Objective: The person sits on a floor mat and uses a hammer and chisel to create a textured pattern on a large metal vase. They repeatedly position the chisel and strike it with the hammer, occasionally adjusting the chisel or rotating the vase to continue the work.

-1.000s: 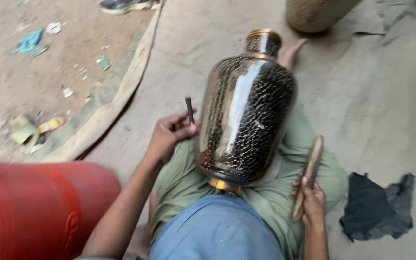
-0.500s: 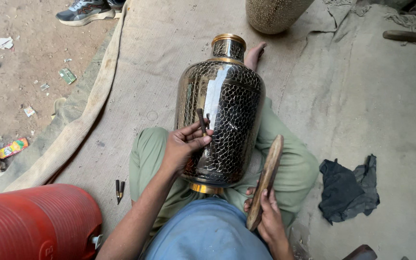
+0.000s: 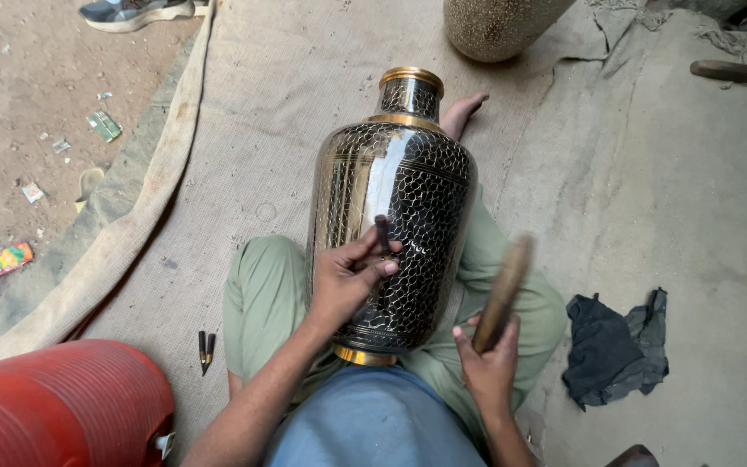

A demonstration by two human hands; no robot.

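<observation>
Coarse sackcloth [image 3: 270, 130] covers the ground where the person sits cross-legged. Nearest, at the lower left, lies a red ribbed barrel [image 3: 54, 406], and two small dark punches [image 3: 206, 348] rest on the cloth beside the person's knee. The left hand [image 3: 347, 277] is closed around a thin dark chisel [image 3: 383, 233], its tip set against the side of a large engraved metal vase [image 3: 399, 207]. The vase lies on the person's lap, neck pointing away. The right hand [image 3: 488, 363] grips a wooden mallet [image 3: 503, 290], raised and blurred, just beside the vase. A dark rag [image 3: 616, 346] lies to the right. Farther off stands a speckled pot [image 3: 499, 26], and a shoe [image 3: 131, 12] sits at the top left.
</observation>
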